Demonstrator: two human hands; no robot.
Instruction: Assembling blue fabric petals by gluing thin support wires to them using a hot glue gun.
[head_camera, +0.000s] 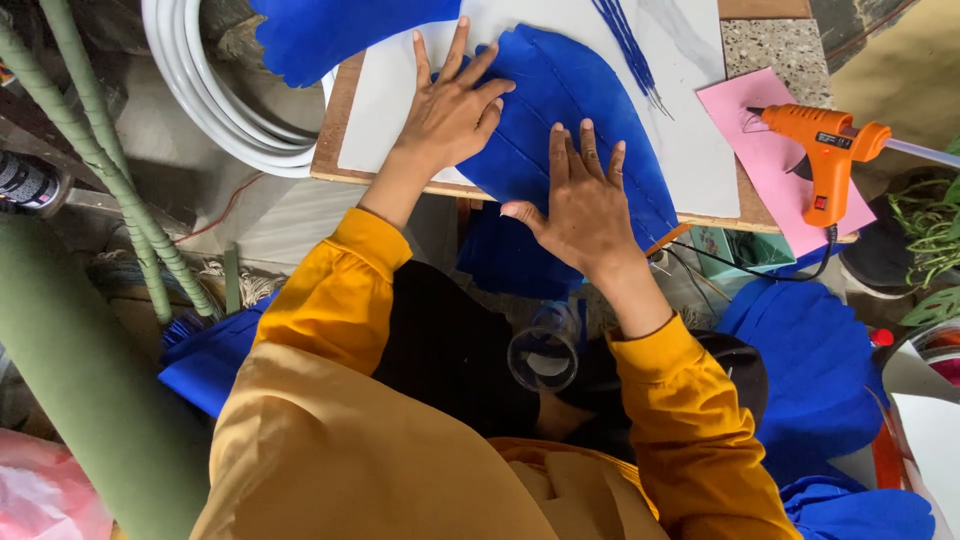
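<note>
Both hands lie flat, fingers spread, on a large blue leaf-shaped felt piece (570, 110): the left hand (452, 110) pressing its upper part, the right hand (585, 205) just below. Judging by this, the piece is already laid and being smoothed down; the orange glue gun (825, 150) rests untouched right of the right hand.

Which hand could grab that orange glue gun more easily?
Probably the right hand: it lies flat on the blue sheet, nearer the glue gun on the pink paper. The left hand is farther away.

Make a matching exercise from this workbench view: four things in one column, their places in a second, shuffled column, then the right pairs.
Things:
1. left hand
2. right hand
3. orange glue gun
4. white tubing coil

Places:
A. on the pink sheet
B. beyond the board's left edge
C. flat on the upper part of the blue petal piece
D. flat on the petal's lower part, near the board's front edge

Pairs: 1-C, 2-D, 3-A, 4-B
</note>
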